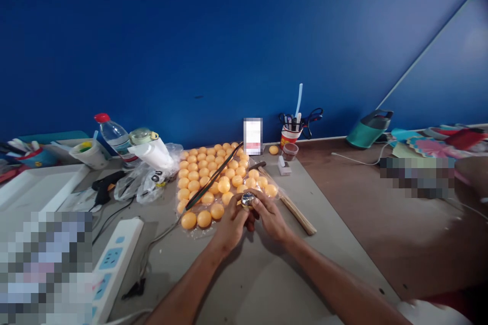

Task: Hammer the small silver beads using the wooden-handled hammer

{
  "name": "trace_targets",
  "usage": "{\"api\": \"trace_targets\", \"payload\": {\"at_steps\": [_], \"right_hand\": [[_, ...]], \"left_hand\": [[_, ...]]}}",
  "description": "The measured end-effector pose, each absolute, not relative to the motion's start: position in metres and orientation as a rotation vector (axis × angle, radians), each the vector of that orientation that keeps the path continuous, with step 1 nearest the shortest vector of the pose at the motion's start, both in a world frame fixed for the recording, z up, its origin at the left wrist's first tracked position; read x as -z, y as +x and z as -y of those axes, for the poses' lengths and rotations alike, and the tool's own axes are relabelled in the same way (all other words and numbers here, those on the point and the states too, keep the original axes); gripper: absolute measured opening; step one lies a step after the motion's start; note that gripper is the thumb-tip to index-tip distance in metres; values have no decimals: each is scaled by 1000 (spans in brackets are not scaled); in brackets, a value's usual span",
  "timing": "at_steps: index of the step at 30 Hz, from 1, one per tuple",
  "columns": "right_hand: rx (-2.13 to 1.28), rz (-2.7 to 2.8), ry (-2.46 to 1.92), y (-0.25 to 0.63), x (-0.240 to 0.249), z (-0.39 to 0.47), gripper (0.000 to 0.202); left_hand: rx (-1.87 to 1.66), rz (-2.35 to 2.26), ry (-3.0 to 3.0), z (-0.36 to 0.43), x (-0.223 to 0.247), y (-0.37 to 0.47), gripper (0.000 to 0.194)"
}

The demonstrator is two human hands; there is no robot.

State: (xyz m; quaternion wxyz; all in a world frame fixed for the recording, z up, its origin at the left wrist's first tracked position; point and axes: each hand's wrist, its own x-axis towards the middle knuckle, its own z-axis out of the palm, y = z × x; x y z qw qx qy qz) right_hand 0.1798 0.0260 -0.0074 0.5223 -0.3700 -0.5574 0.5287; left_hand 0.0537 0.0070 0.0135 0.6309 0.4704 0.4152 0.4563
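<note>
Between the fingers of my left hand (232, 223) and my right hand (271, 219) is a small round object with a shiny silver surface (247, 199). Both hands are closed around it, one on each side, just above the grey mat (263, 284). Its underside is hidden by my fingers. Just beyond my hands lie rows of orange balls (204, 219) on clear plastic, like table tennis balls. A long dark strap (213, 177) crosses over them. Right of my hands rests a bundle of thin wooden sticks (299, 215).
At left are a white power strip (121, 249), a black glue gun (104, 188), plastic bags (147, 187) and a red-capped bottle (114, 134). At the back stand a cup of pens and scissors (290, 137) and a small white box (284, 166). Another person's arm (473, 175) shows at far right.
</note>
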Motion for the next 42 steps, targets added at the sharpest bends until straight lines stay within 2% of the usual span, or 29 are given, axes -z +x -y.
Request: {"api": "trace_targets", "payload": {"at_steps": [19, 32, 42], "right_hand": [[-1396, 1301, -815, 174, 5, -25, 50], [-1330, 1339, -885, 175, 0, -24, 50], [-1438, 1306, -848, 184, -2, -26, 28]], "left_hand": [[-1075, -1015, 1128, -8, -8, 55, 30], [-1086, -1036, 1129, -9, -13, 56, 29], [-1069, -1032, 1144, -10, -12, 56, 31]]}}
